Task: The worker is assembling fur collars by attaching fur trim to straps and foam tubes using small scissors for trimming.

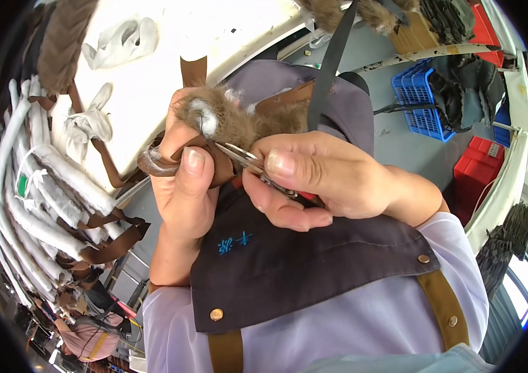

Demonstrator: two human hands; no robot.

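My left hand (186, 180) pinches a tuft of brown fur (230, 118) with white stuffing (202, 117) showing at its end. Brown ribbon (180, 138) wraps around the fingers of that hand, with some pale strands beside it. In my right hand (317, 177) is a slim metal tool (236, 151) with two narrow prongs, held between thumb and fingers. Its prongs reach to the ribbon and the base of the fur. Part of the tool lies hidden in the palm, and I cannot tell its exact kind. A dark strap (332, 65) runs up from beside the fur.
A white table (214, 31) lies ahead, with white gloves (90, 121) on it. Long white fluffy rolls (59, 180) with brown ribbons are heaped at the left. To the right stand a blue crate (414, 99) and a red box (478, 165). Another person (93, 336) shows at lower left.
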